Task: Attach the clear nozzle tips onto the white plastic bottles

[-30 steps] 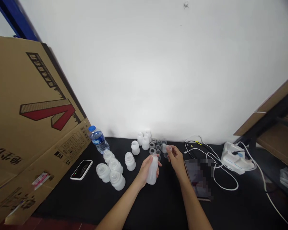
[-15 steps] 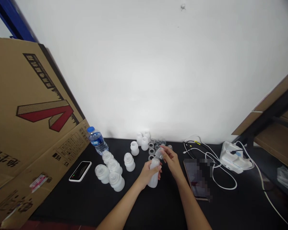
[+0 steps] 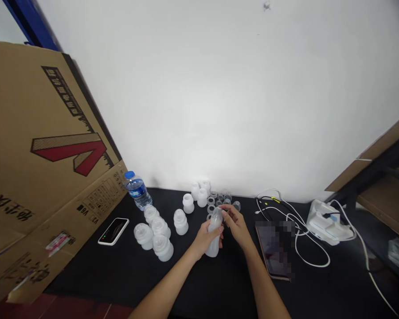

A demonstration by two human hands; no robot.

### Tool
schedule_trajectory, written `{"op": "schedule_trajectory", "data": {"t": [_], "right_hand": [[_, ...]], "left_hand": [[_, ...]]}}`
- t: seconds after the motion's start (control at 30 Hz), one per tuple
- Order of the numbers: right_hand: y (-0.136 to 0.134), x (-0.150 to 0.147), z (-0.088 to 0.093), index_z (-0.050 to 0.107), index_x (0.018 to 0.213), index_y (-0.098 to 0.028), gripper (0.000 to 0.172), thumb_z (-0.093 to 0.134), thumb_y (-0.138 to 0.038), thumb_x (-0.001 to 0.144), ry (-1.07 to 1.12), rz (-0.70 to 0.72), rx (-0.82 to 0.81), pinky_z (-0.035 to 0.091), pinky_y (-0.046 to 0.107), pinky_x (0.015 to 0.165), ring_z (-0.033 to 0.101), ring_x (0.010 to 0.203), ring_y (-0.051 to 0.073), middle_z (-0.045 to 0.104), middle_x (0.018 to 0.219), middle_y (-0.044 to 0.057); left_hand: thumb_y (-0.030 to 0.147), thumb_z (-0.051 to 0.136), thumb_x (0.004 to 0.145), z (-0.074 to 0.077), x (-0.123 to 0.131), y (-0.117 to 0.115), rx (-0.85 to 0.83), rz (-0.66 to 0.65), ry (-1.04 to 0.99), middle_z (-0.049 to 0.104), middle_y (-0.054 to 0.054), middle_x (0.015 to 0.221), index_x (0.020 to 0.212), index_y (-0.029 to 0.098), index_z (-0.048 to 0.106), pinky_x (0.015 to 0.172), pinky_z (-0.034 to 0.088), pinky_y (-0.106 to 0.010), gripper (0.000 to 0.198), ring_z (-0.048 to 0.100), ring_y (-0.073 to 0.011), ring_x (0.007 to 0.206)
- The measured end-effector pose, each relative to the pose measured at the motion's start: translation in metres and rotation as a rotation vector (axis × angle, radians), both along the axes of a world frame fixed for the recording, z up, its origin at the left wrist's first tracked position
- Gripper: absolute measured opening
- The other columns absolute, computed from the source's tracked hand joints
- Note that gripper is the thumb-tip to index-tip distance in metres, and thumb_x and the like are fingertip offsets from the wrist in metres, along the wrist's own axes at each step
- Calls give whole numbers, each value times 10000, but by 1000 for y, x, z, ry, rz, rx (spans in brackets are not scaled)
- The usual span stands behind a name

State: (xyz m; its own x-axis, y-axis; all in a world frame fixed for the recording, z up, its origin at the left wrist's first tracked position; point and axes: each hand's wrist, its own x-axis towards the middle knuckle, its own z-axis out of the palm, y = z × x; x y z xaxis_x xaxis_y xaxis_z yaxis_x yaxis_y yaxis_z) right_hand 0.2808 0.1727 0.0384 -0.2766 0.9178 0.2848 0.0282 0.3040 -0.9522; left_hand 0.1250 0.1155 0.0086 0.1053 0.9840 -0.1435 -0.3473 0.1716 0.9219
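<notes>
Now, over the black table (image 3: pixel 119 274): white bottle (image 3: pixel 213 243) nearly upright, clamped in the left hand (image 3: pixel 203 237); clear cap (image 3: pixel 217 215) at its mouth, pinched by the right hand (image 3: pixel 236 225). More bottles (image 3: pixel 156 232) at nine o'clock of it, loose rings (image 3: pixel 215 199) at twelve, tablet (image 3: pixel 274 252) at three.

Single head-worn view, facing forward and down, black table (image 3: pixel 219 283) near, white wall (image 3: pixel 219 88) beyond

Tablet (image 3: pixel 275 250) screen blurred; cardboard box (image 3: pixel 36 168) cut off.
</notes>
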Motion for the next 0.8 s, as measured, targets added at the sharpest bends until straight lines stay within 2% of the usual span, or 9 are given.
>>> {"op": "schedule_trajectory", "data": {"t": [0.17,0.3,0.37,0.5,0.57,0.67,0.8], "right_hand": [[-2,-2,3,798,1196,-257,386,694,-580,1011,14,-11,39,548,340,721,651,793,208,770,1101,78],[-4,-4,2,816,1172,-242,408,712,-595,995,-3,-35,16,537,331,690,643,757,216,750,904,56],[-4,-5,2,819,1162,-237,418,715,-605,992,5,-29,-3,543,329,685,651,754,218,754,892,57],[-5,-6,2,811,1126,-245,389,729,-600,989,61,3,-36,569,333,718,716,917,254,800,1192,109],[-5,-6,2,800,1030,-245,356,729,-592,995,84,25,-50,584,349,765,731,1024,282,792,1270,120],[-5,-5,3,729,864,-235,378,733,-589,997,102,60,-65,597,381,819,739,1070,300,796,1270,129],[-7,-7,5,642,832,-244,419,781,-621,952,113,92,-101,600,375,776,764,1018,304,815,1128,119]], "left_hand": [[638,928,748,0,1,0,13,4,-8,688,30,674,1106,176,625,484,550,-274,658,631,-144,466],[630,906,790,0,3,-2,36,9,-17,679,61,694,1172,218,539,470,547,-261,671,615,-132,461],[640,893,803,0,3,-3,36,8,-14,672,69,699,1167,231,510,468,548,-258,668,614,-130,459],[643,876,825,0,3,-5,51,-4,-17,665,75,703,1185,238,475,462,540,-251,674,606,-125,450],[635,872,837,-1,2,-5,76,-17,-17,661,77,696,1184,238,464,465,537,-248,666,602,-123,451],[625,875,844,-3,0,-5,116,-38,4,666,73,700,1167,238,455,475,536,-245,656,607,-122,462],[619,855,869,-7,-1,-5,152,-60,11,659,73,712,1144,237,451,471,528,-242,620,600,-117,461]]}}
